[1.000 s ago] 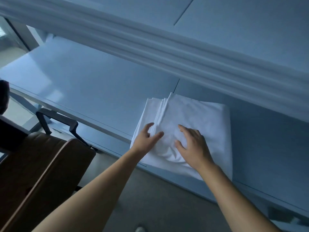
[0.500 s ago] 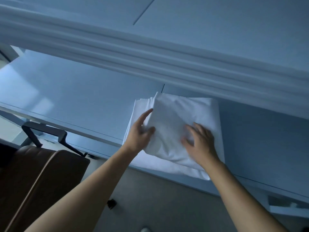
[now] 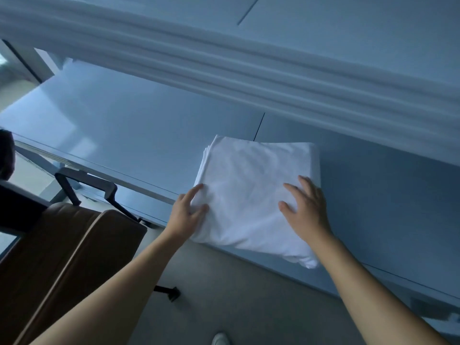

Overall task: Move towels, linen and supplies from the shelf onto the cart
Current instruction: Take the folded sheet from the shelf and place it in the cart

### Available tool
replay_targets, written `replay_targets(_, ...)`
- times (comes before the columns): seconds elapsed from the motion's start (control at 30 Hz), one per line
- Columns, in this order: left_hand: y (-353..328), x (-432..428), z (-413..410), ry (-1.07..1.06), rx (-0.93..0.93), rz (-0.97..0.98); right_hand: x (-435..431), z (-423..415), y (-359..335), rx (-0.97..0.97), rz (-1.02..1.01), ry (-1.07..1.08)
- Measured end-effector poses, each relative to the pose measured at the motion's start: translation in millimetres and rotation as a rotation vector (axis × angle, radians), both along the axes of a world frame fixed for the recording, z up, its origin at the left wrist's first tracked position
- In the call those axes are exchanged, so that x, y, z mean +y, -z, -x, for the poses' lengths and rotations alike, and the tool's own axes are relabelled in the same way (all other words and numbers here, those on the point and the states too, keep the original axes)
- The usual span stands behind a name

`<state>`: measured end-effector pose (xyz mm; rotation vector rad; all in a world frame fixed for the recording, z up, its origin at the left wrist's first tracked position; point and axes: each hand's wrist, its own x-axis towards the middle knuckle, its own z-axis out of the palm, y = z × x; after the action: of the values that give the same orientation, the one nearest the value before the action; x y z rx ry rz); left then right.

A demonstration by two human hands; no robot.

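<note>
Left hand point(image 3: 188, 215) pinches the near-left edge of the folded white linen point(image 3: 254, 195); right hand point(image 3: 305, 210) lies flat on top, fingers straight and spread. The cloth is soft, faintly creased, roughly square, with thin layers showing at its left edge. It rests on a smooth, pale shelf point(image 3: 124, 145), its near side overhanging the front lip. The move looks barely begun: the linen is not yet lifted, and no cart can be made out.

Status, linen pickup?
Left hand pinches edge of folded white linen stack; right hand flat on top. Stack on pale blue shelf. Brown chair beside left arm.
</note>
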<state>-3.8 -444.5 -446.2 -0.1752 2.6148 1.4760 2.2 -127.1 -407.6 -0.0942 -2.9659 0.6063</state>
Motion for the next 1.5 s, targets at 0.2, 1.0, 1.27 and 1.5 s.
replay_targets(0.2,-1.4,7.0,18.8,0.056,0.027,0.161,18.4,-21.3,11.6,-0.082,0.302,0.209)
replay_targets(1.0,-12.1,26.9,-7.6,-0.072,-0.112,-0.160,43.2,-62.1,6.9,-0.251,0.916,0.360)
replay_targets(1.27,-21.8,24.3,-24.8,-0.057,-0.111,-0.172,34.4,-93.0,10.1,-0.100,0.998,0.355)
replay_targets(1.5,-58.0,31.7,-65.6,-0.160,-0.057,-0.072,25.5,-115.3,-4.4,-0.069,1.050,0.378)
